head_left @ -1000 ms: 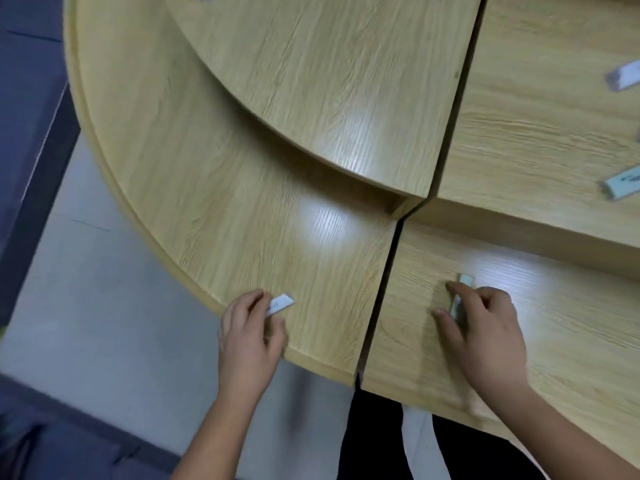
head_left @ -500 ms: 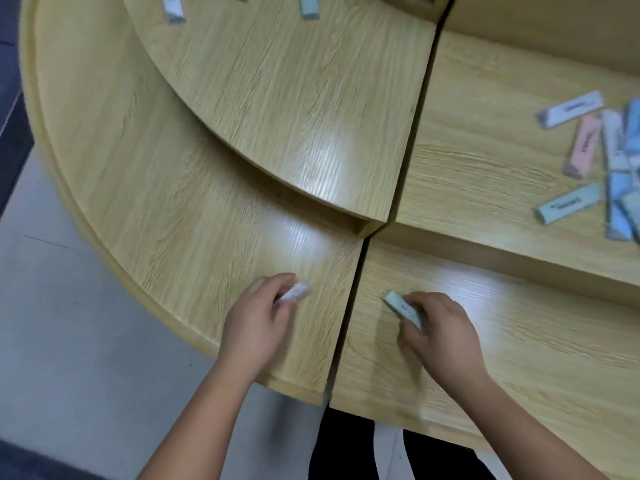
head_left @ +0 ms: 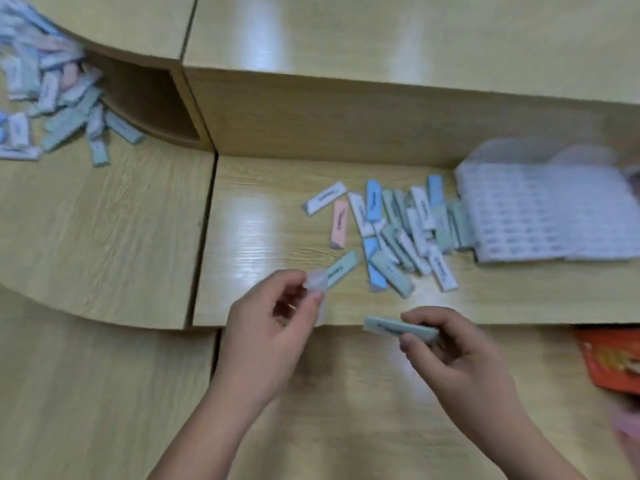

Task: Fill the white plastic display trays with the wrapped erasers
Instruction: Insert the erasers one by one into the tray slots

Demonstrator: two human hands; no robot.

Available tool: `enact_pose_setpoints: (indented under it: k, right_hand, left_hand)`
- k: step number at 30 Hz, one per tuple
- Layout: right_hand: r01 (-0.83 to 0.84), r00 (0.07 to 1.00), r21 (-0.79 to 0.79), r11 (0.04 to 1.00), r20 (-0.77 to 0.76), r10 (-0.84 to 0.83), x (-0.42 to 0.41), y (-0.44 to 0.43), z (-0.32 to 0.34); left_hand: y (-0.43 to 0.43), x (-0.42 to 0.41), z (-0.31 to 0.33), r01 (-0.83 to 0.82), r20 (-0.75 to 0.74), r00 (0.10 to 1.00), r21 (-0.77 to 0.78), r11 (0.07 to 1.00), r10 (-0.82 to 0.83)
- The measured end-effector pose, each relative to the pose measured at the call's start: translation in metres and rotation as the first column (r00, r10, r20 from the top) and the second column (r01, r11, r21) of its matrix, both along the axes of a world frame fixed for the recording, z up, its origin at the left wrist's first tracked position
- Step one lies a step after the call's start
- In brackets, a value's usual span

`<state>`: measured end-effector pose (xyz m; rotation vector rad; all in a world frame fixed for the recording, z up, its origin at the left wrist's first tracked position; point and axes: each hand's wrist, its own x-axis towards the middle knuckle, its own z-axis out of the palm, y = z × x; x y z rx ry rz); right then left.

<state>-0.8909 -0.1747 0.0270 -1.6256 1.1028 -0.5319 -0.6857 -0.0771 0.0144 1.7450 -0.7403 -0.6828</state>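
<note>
At the far left, a heap of wrapped erasers [head_left: 52,98] in white, green, blue and pink lay on the wooden bench [head_left: 104,237], partly under the curved upper tier. The left hand [head_left: 266,334] hovered over the front edge of the middle tier, its grip closed by thumb and fingertips on a pale eraser [head_left: 317,282] too blurred to make out well. Beyond it a second pile of erasers [head_left: 398,230] was scattered across that tier. The right hand [head_left: 460,358] pinched a green eraser [head_left: 398,329] lying level between thumb and forefinger. Right of the pile, touching its outermost erasers, sat the white plastic display tray [head_left: 547,213], blurred. A red packet [head_left: 609,362] lay at the right edge.
</note>
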Motion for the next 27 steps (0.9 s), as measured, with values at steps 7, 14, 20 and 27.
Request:
enact_pose_setpoints:
  k: [7, 14, 20, 27]
  right_hand:
    - [0.173, 0.961, 0.002, 0.985, 0.220, -0.169, -0.061, -0.117, 0.040]
    - [0.253, 0.942, -0.065, 0.965, 0.246, -0.230, -0.124, -0.230, 0.048]
    - [0.234, 0.961, -0.103, 0.967, 0.177, -0.213, -0.158, -0.296, 0.044]
    - [0.164, 0.986, -0.230, 0.959, 0.055, -0.156, -0.159, -0.346, 0.020]
  left_hand:
    - [-0.143, -0.061, 0.038, 0.058, -0.063, 0.996, -0.086, 0.995, -0.063]
    - [-0.240, -0.112, 0.047, 0.041, -0.019, 0.999, -0.121, 0.992, -0.044]
    - [-0.293, -0.145, 0.041, 0.033, 0.022, 0.999, -0.038, 0.999, -0.033]
    - [-0.325, -0.156, 0.030, -0.054, 0.221, 0.974, 0.065, 0.996, 0.038]
